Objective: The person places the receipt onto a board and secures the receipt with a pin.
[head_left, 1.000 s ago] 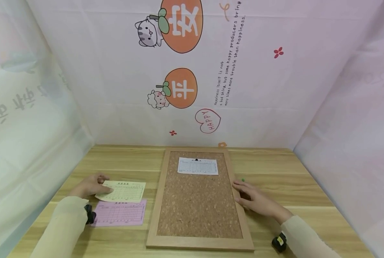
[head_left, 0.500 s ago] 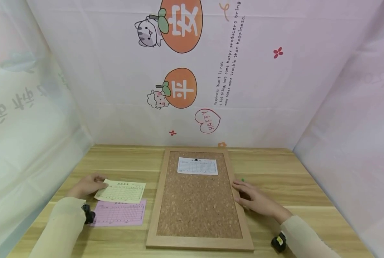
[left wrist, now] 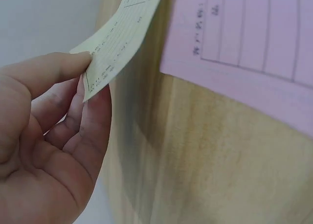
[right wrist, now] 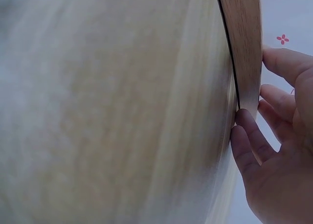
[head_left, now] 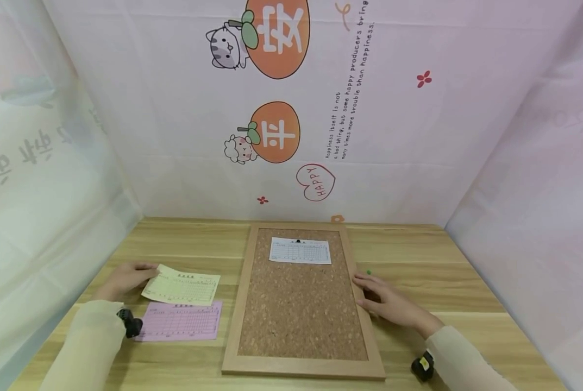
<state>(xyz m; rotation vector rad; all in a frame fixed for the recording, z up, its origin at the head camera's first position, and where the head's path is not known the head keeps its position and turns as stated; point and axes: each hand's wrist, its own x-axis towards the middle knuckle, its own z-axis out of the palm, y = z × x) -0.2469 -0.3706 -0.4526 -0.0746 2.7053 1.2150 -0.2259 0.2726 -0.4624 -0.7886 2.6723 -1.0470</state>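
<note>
Since a second ago, the pale yellow printed paper slip (head_left: 181, 285) has been lifted at its left edge and drawn slightly leftward, while the right hand has not shifted. The slip is pinched between thumb and fingers of the left hand (head_left: 125, 277), its long axis running left to right, its right end overlapping the pink printed paper slip (head_left: 180, 320) lying flat on the light wooden table (head_left: 418, 255). The rectangular wood-framed cork board (head_left: 298, 304) lies to the right of the slip, long axis pointing away from the person; a white slip (head_left: 300, 251) is pinned near its far end. The right hand (head_left: 389, 304) rests with straight fingers against the board's right frame.
</note>
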